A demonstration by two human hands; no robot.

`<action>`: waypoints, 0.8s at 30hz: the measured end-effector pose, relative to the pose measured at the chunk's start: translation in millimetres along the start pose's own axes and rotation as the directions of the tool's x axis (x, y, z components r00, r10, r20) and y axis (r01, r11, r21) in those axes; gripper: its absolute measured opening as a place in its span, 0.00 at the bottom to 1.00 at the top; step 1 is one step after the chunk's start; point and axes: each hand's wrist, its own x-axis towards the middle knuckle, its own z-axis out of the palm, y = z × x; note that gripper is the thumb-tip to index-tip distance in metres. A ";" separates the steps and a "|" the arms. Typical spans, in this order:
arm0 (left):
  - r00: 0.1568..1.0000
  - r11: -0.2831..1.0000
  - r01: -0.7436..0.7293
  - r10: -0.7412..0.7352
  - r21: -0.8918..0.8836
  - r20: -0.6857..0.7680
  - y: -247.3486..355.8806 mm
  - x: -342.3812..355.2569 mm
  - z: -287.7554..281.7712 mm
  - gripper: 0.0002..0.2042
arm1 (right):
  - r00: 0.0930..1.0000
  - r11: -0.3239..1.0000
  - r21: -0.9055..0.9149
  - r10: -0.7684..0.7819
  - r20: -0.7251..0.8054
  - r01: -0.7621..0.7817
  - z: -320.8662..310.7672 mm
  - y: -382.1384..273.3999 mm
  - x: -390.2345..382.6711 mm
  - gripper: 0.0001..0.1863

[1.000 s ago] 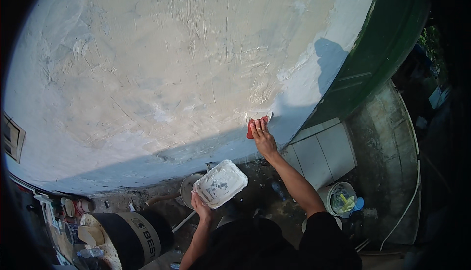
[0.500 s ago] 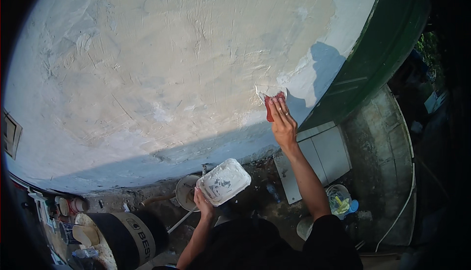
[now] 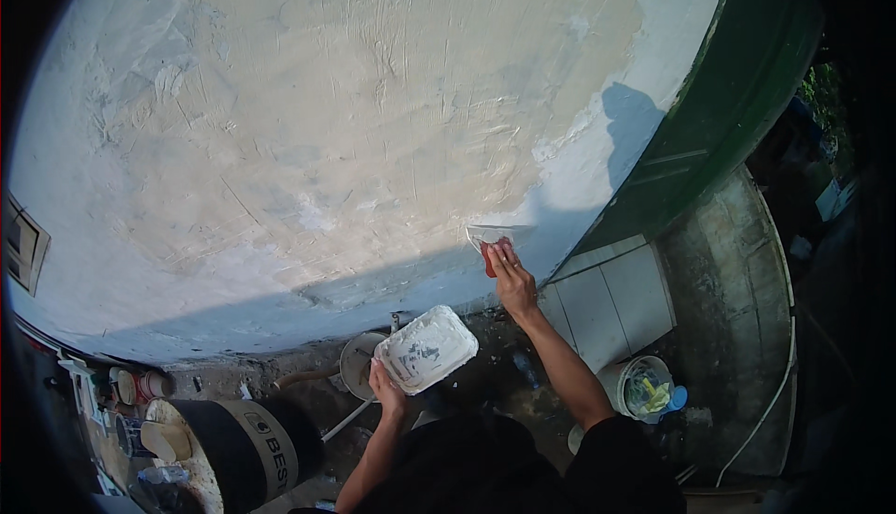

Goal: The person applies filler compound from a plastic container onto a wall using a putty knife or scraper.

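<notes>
My right hand (image 3: 512,280) grips a putty knife (image 3: 488,257) by its red handle, its wide blade laid against the wall (image 3: 345,122). Beige, streaky filler covers much of that wall, while bluish-white surface shows around it and along the shaded bottom. Held low in front of me is a white rectangular tray (image 3: 428,351), smeared inside with white paste and some grey patches. My left hand (image 3: 385,385) holds it by its left side, with part of the fingers hidden beneath it.
A dark drum (image 3: 247,453) stands at lower left, with a plastic bottle nearby. Behind the tray is a round bucket (image 3: 359,365). At right are pale tiles (image 3: 627,295), a bucket with yellow contents (image 3: 646,389) and a green door (image 3: 695,131).
My right hand and the putty knife have moved down and slightly left along the wall, into its shaded lower edge. The tray and my left hand stay nearly in place.
</notes>
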 end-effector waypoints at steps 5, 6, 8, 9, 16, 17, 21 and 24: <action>0.999 0.998 0.032 -0.031 -0.062 0.017 13.9 -2.7 9.7 0.22 | 0.971 0.999 -0.021 -0.053 -0.231 0.049 -68.6 -4.4 58.5 0.25; 0.999 0.998 0.033 -0.033 -0.056 -0.005 15.8 -4.1 13.8 0.21 | 0.961 0.995 -0.063 -0.095 -0.261 0.081 -77.9 -5.3 73.4 0.25; 0.999 0.998 0.034 -0.036 -0.049 -0.023 18.7 -5.8 18.9 0.21 | 0.947 0.988 -0.107 -0.135 -0.292 0.108 -76.7 -2.4 85.1 0.25; 0.999 0.999 0.036 -0.036 -0.014 0.008 17.7 -6.2 19.3 0.21 | 0.960 0.983 -0.134 -0.153 -0.234 0.123 -64.6 0.0 84.8 0.26; 0.989 0.994 0.019 -0.034 0.108 0.142 -7.8 4.6 14.4 0.22 | 0.997 0.995 -0.066 -0.071 0.038 0.073 1.3 5.8 2.4 0.25; 0.986 0.995 0.036 -0.050 0.089 0.159 -14.8 7.7 15.4 0.23 | 0.999 1.000 -0.010 0.003 0.039 -0.003 -3.0 7.5 -6.9 0.24; 0.986 0.976 -0.023 -0.014 0.218 0.166 -12.4 14.6 41.5 0.22 | 0.873 0.813 0.355 0.486 0.024 -0.462 -56.6 -11.6 -6.4 0.15; 0.978 0.955 -0.038 -0.025 0.296 0.207 -18.7 22.3 60.6 0.22 | 0.749 0.633 0.445 0.646 0.147 -0.633 -109.7 -16.9 0.7 0.10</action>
